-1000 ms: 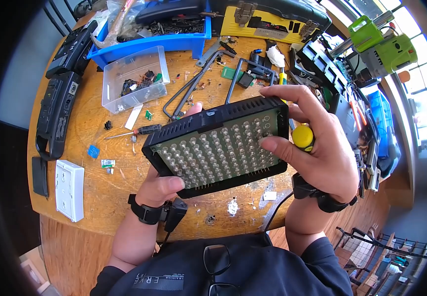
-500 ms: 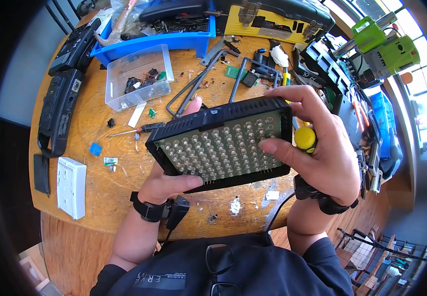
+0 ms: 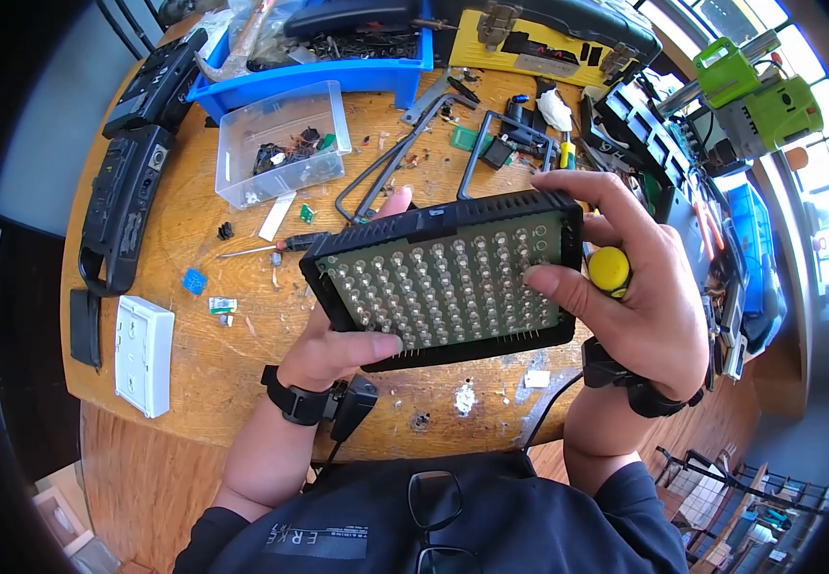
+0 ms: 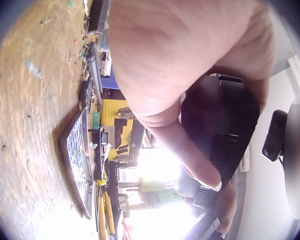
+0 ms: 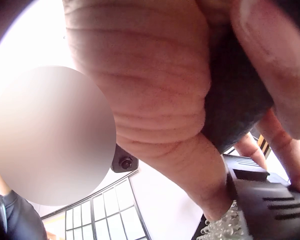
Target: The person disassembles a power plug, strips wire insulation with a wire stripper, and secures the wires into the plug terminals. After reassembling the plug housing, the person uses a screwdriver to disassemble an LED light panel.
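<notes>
A black box-shaped panel [image 3: 453, 287] with rows of clear LEDs on a green board is held tilted above the wooden table in the head view. My left hand [image 3: 338, 349] grips its lower left corner, thumb over the front edge, other fingers mostly behind. Around the right end, my right hand [image 3: 649, 297] has its thumb on the LED face and fingers over the top edge. A yellow round-ended object [image 3: 609, 270] sits in the right palm. The left wrist view shows the panel's dark casing [image 4: 220, 125]; the right wrist view shows its vented edge [image 5: 275, 205].
On the table [image 3: 213, 373] are a clear bin [image 3: 290, 177], a blue crate [image 3: 319, 81], a white plastic housing [image 3: 143, 354], a screwdriver [image 3: 304, 243] and bent metal rods [image 3: 395, 163]. A yellow-black toolbox [image 3: 529, 53] stands behind; a green drill press [image 3: 768, 110] is at right.
The left thumb has moved rightward along the panel's lower edge. The panel has levelled a little and sits slightly farther right in view, as does the table scene. Both hands keep their hold.
</notes>
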### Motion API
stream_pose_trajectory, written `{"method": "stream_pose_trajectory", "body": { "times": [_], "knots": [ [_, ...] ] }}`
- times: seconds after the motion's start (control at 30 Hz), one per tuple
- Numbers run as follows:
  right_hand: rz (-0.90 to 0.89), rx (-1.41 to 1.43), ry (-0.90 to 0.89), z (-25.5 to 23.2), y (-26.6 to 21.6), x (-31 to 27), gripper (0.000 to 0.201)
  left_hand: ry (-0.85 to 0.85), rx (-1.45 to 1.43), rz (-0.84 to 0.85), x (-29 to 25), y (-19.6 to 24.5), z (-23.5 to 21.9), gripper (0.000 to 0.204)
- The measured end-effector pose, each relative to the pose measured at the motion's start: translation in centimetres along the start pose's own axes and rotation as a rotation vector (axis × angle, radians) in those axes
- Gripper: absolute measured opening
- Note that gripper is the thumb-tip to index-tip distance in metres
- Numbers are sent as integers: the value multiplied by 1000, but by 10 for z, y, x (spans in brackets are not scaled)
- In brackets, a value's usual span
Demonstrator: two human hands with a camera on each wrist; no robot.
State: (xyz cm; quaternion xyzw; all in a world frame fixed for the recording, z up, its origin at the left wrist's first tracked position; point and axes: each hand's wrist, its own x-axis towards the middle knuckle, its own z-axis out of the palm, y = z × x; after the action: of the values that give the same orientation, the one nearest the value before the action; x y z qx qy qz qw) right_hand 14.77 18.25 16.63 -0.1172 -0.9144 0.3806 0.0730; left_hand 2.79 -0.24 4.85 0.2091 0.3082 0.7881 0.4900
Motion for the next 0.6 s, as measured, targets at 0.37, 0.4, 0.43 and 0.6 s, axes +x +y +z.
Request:
{"method": "stream_pose_trajectory", "body": {
  "times": [0.37, 0.4, 0.43, 0.6],
  "knots": [
    [43, -43, -11, 0, -3, -1, 46, 130, 31, 4, -9, -1, -2, 86],
    [44, -43, -12, 0, -2, -1, 46, 128, 54, -21, -9, 1, 0, 94],
    [44, -43, -11, 0, -2, -1, 46, 126, 78, -46, -9, 2, 1, 101],
    [11, -1, 9, 0, 0, 1, 45, 61, 85, -25, -10, 1, -7, 106]
  ]
}}
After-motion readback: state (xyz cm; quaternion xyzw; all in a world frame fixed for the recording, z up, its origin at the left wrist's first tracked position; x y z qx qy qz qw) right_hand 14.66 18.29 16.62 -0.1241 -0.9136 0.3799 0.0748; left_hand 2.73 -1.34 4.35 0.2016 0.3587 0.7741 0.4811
